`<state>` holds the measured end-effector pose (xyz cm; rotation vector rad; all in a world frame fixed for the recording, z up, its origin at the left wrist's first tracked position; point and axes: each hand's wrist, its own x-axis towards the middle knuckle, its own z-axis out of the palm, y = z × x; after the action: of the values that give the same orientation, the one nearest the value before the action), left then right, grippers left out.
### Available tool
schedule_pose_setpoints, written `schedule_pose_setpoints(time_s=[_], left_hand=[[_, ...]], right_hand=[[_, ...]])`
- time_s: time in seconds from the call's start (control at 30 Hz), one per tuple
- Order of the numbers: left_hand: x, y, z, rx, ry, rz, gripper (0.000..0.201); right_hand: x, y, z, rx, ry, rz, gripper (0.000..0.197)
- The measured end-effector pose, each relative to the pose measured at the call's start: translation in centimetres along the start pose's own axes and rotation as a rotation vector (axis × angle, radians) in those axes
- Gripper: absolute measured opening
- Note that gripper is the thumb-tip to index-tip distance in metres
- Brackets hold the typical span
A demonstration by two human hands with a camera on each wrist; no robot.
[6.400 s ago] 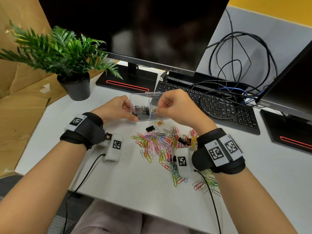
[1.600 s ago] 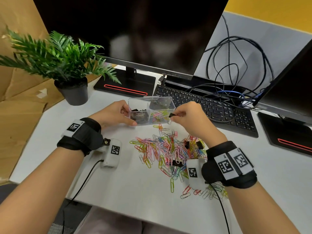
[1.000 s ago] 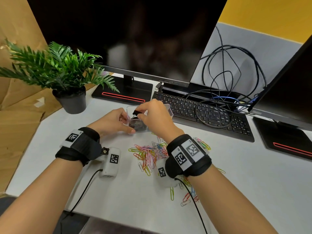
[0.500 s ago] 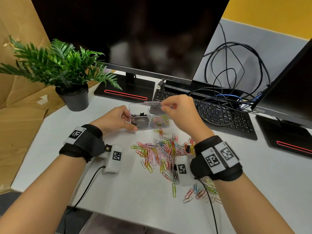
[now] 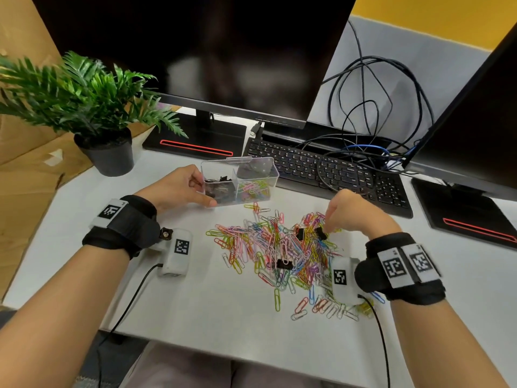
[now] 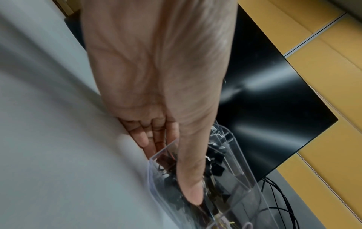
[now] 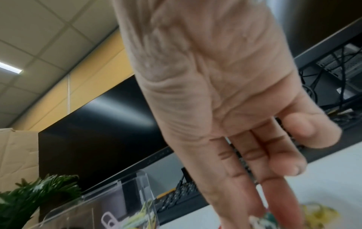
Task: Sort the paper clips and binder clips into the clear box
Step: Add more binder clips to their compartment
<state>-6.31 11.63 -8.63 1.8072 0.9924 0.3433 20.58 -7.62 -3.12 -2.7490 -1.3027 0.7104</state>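
The clear box [image 5: 253,170] sat on the white desk [image 5: 195,303] just in front of the keyboard [image 5: 321,169], black binder clips in its left compartment, coloured paper clips in its right. The left hand [image 5: 179,189] gripped its left end, thumb [image 6: 191,178] laid along the near wall, fingers [image 6: 145,139] round the far side. Just in front of the box sprawled the heap of paper clips [image 5: 274,247], three loose binder clips [image 5: 300,233] among them. The right hand [image 5: 354,215] was down at the heap's right edge, fingers [image 7: 231,170] reaching down into the clips; whether they held one could not be told.
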Motion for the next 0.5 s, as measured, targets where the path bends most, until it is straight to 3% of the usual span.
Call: schedule_pose_setpoints(time_s=[0.17,0.4,0.5], left_hand=[[0.2,-0.3,0.0,0.000,0.003,0.002,0.045],[0.2,-0.3,0.0,-0.008,-0.006,0.022,0.044],[0.3,-0.5,-0.1,-0.010,-0.004,0.023,0.045]], right_hand=[[0.5,-0.4,1.0,0.005,-0.015,0.055,0.025],[0.8,-0.8,1.6,0.031,0.036,0.050,0.020],[0.2,-1.2,1.4,0.049,0.027,0.049,0.035]])
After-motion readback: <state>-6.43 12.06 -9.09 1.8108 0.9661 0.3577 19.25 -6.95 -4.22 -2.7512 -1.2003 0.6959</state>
